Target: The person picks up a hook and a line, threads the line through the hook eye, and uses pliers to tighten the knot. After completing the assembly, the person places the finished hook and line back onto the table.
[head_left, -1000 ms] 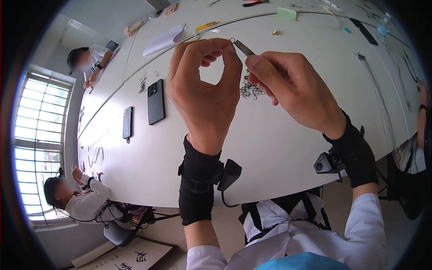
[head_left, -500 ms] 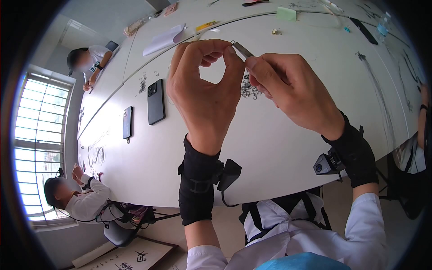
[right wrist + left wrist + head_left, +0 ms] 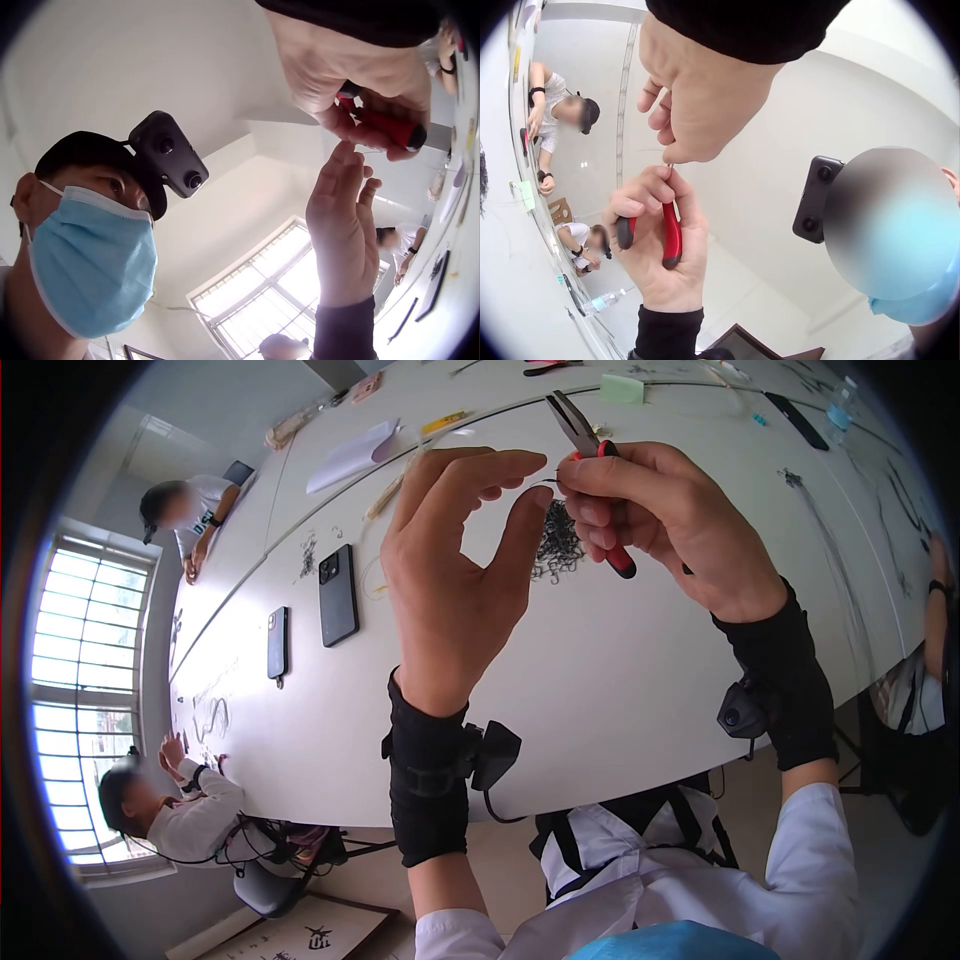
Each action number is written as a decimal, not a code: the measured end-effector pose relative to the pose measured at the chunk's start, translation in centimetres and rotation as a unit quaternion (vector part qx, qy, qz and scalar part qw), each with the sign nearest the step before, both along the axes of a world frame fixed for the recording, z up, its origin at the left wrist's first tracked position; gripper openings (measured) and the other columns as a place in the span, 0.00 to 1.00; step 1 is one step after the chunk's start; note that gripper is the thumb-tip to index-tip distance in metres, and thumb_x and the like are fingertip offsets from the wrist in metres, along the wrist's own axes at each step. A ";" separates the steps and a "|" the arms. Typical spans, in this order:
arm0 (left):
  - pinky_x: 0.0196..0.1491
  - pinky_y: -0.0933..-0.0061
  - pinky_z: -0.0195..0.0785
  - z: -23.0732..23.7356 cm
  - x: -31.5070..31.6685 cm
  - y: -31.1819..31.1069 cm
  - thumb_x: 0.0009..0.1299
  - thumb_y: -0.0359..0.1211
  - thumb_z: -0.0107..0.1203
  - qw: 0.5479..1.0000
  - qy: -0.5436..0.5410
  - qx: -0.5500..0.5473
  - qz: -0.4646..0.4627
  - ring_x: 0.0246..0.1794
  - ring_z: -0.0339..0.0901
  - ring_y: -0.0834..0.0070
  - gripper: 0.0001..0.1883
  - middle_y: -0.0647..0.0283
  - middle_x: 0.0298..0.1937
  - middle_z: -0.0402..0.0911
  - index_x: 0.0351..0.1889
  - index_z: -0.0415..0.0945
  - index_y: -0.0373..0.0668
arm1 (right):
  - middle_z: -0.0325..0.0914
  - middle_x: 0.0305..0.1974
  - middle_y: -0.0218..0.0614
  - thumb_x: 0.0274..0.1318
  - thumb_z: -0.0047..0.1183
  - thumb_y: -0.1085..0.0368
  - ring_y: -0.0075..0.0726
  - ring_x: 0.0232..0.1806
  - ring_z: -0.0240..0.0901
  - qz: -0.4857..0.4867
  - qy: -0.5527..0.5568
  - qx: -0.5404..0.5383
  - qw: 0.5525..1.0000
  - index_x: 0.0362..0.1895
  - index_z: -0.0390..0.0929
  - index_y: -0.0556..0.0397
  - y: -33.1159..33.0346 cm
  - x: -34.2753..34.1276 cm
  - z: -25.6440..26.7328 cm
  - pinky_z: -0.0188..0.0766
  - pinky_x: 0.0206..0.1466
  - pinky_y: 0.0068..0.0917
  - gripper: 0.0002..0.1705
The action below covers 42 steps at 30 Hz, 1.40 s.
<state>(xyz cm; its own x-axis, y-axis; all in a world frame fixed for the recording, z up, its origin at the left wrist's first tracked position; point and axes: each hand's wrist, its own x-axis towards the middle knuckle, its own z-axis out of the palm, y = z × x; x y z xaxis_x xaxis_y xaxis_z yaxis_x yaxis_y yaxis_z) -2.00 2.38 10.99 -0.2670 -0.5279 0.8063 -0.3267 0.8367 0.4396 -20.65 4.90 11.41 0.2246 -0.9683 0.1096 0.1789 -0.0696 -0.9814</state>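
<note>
pinching a short dark wire between thumb and forefinger, the right hand also holds red-handled needle-nose pliers, their nose pointing away with nothing visible in it. the left hand faces the wire, thumb and forefinger apart. on the white table below lies a pile of dark wire bits; judging by it, many pieces seem done, with this one in progress; how many remain cannot be told. a smartphone lies on the left hand's side.
</note>
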 end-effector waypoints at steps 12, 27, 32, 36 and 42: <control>0.42 0.72 0.71 0.3 0.2 0.1 0.60 0.20 0.65 1.000 0.008 0.002 -0.028 0.37 0.80 0.71 0.10 0.62 0.36 0.82 0.38 0.83 0.40 | 0.69 0.22 0.25 0.63 0.57 0.54 0.22 0.24 0.68 0.021 -0.004 0.028 0.999 0.28 0.75 0.51 0.7 -0.1 1.1 0.71 0.33 0.24 0.16; 0.51 0.74 0.67 0.4 0.6 0.7 0.67 0.18 0.61 0.996 -0.010 0.072 -0.052 0.41 0.76 0.78 0.06 0.64 0.39 0.81 0.40 0.80 0.34 | 0.68 0.22 0.25 0.63 0.56 0.54 0.23 0.24 0.67 0.026 -0.023 0.040 0.999 0.28 0.74 0.52 1.2 0.2 1.1 0.70 0.34 0.25 0.16; 0.52 0.74 0.68 0.3 0.7 0.8 0.67 0.18 0.61 0.997 -0.020 0.068 -0.044 0.42 0.76 0.78 0.05 0.64 0.39 0.82 0.40 0.80 0.33 | 0.68 0.23 0.25 0.63 0.56 0.55 0.23 0.24 0.66 0.029 -0.016 0.039 0.999 0.28 0.74 0.52 1.1 0.2 0.8 0.70 0.33 0.25 0.16; 0.55 0.73 0.69 0.2 0.7 0.7 0.67 0.18 0.61 0.996 -0.014 0.074 -0.045 0.43 0.78 0.77 0.05 0.63 0.39 0.82 0.40 0.80 0.33 | 0.68 0.23 0.25 0.63 0.56 0.55 0.22 0.24 0.67 0.030 -0.015 0.032 0.999 0.29 0.75 0.52 1.0 0.2 0.6 0.70 0.33 0.25 0.15; 0.40 0.75 0.72 0.0 0.3 0.2 0.58 0.19 0.64 0.997 0.028 0.046 -0.049 0.32 0.79 0.74 0.06 0.63 0.32 0.83 0.32 0.80 0.36 | 0.68 0.23 0.25 0.62 0.56 0.55 0.22 0.24 0.67 0.027 -0.017 0.034 0.999 0.28 0.74 0.51 1.0 0.2 0.6 0.71 0.33 0.25 0.15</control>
